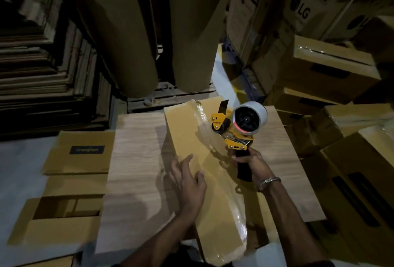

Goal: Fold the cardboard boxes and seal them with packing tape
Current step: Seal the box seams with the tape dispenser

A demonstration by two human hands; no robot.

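Taping: a strip of clear tape point(205, 126) runs along the top seam of the box, and the sealing step looks well underway.
Right hand: the right hand point(250, 161) is curled round the black handle of the tape gun point(236, 127), which is yellow and tilted, its roller near the far part of the box top.
Left hand: the left hand point(188, 178) lies flat with fingers spread and relaxed on the box top, just beside the seam, grasping nothing and apparently steadying the flaps.
Box: the box point(187, 136) is long and narrow, closed, lying lengthwise away from the person on a pale wooden table point(136, 160).
Tape roll: the white roll point(250, 117) sits on the gun, facing the camera.
Next move: judging from the tape near the far edge, the strip needs to be carried over that edge and cut on the gun's blade, then pressed flat; the left hand should hold the flaps together meanwhile.
Left of table: flat folded cartons point(78, 153) lie in a low pile, one with a dark label.
Right side: made-up boxes point(332, 70) are stacked, some already taped.
Behind: two big brown paper rolls point(128, 32) stand upright.
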